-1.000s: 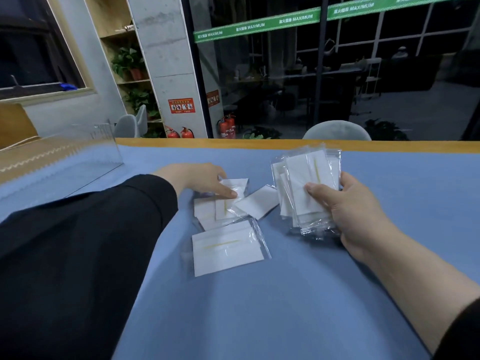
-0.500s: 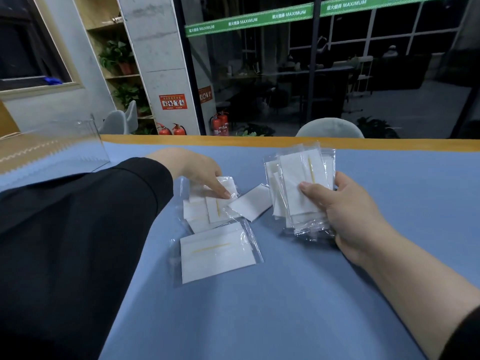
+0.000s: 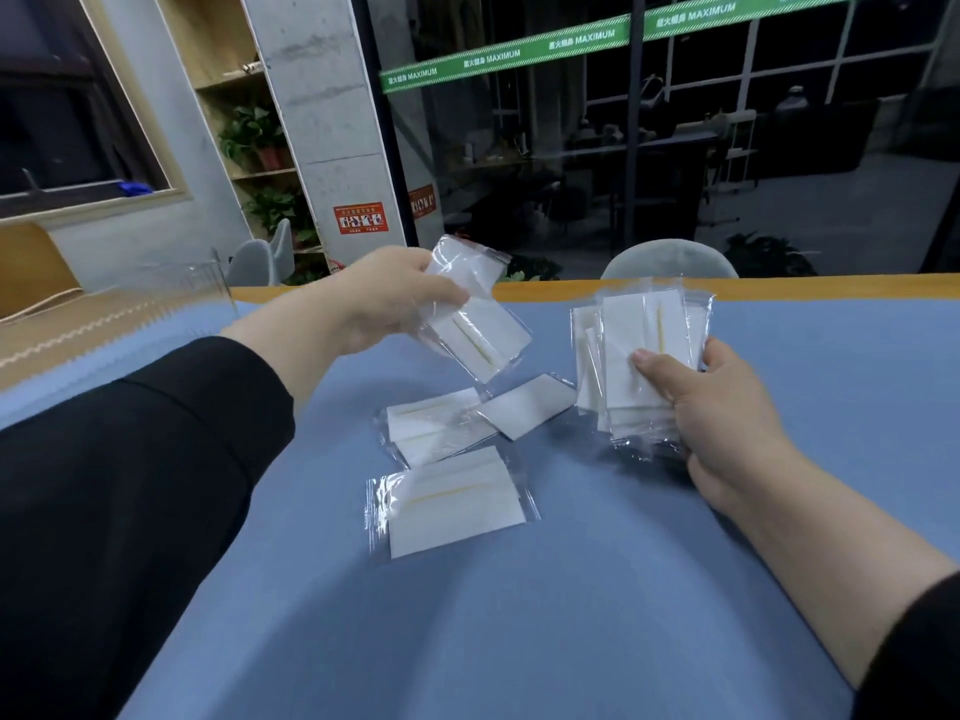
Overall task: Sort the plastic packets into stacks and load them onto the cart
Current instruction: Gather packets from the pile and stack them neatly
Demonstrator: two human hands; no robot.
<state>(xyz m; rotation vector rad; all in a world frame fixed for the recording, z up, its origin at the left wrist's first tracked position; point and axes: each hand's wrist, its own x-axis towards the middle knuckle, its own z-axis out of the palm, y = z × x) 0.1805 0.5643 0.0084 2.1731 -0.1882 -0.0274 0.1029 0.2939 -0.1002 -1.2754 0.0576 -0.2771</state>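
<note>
Three loose packets [image 3: 451,504], two hands [image 3: 387,298]

I see left hand [image 3: 387,298] raised above blue table [image 3: 519,641], pinching clear packet [image 3: 475,324] with white sheet and thin stick inside; right hand [image 3: 722,423] grips upright stack of packets [image 3: 631,356], thumb pressed on front; I count three loose packets [image 3: 452,501] flat on table between hands; grey chair back [image 3: 670,259] beyond far edge.

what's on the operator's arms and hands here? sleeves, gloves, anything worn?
Both hands are bare: left hand, right hand; no gloves, rings or watch visible. The left arm wears a loose black long sleeve ending short of the wrist. The right forearm is bare, with a black sleeve edge low in the frame.
</note>
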